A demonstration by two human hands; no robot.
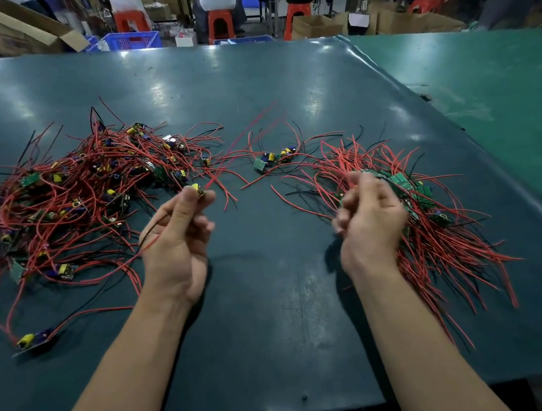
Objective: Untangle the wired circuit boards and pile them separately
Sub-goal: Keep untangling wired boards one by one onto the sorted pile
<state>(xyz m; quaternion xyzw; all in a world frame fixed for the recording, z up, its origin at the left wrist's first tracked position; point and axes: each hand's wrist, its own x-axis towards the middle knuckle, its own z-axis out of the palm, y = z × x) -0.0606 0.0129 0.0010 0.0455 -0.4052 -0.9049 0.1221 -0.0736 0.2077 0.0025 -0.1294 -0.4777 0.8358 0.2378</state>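
Left hand (pixel 176 231) pinching a small board (pixel 199 191) at centre; right hand (pixel 369 216) curled, grip unclear; tangled pile (pixel 76 200) at ten o'clock, sorted pile (pixel 436 218) at three near surface (pixel 271 274) edge.

Bare forearms (pixel 119 370), bare hands (pixel 177 238).

Both forearms extend forward, bare, wrists raised. Left hand (pixel 176 233) turned palm inward, thumb and forefinger pinched together at the top, remaining fingers curled. Right hand (pixel 369 216) blurred, back toward camera, fingers curled inward; its grip cannot be determined.
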